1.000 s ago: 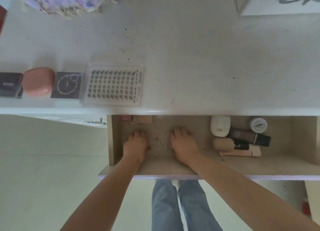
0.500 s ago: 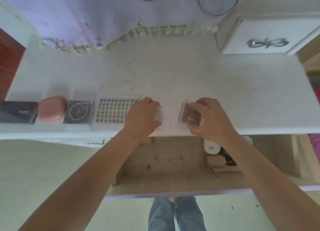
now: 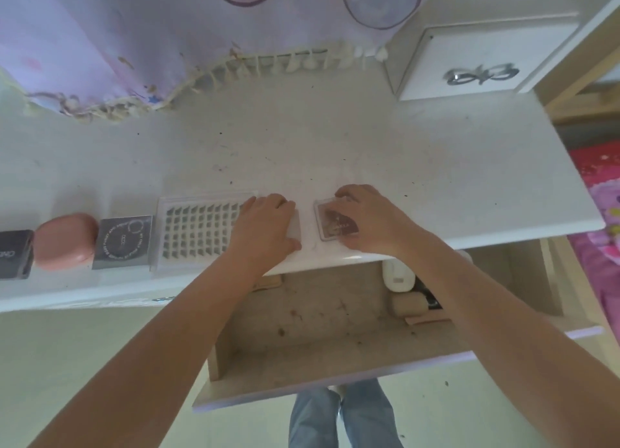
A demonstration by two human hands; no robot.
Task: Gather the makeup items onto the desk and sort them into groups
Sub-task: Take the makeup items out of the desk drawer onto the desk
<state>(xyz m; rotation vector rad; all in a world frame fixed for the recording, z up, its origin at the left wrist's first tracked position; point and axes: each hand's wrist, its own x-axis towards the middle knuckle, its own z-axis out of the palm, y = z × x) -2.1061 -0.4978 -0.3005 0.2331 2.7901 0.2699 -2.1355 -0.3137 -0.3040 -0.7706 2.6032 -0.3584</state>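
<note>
White and scuffed, the desk [image 3: 369, 152] runs across the view, with a lilac curtain [image 3: 134, 38] hanging over its far edge. Along the near edge sits a row: a dark box [image 3: 13, 258] at far left, a pink case [image 3: 63, 241], a grey square box [image 3: 122, 241], and a clear lash tray [image 3: 198, 231]. The left hand [image 3: 265, 227] lies over the tray's right end, fingers curled around a small clear case [image 3: 296, 227] just beside it. The right hand [image 3: 372, 219] grips another clear case [image 3: 335, 224] with a brown inside, resting on the desk; the two cases sit near each other but apart. Below, the open drawer [image 3: 318, 363] holds a white compact [image 3: 397, 274] and a beige tube [image 3: 407, 305], partly hidden by the right forearm.
</note>
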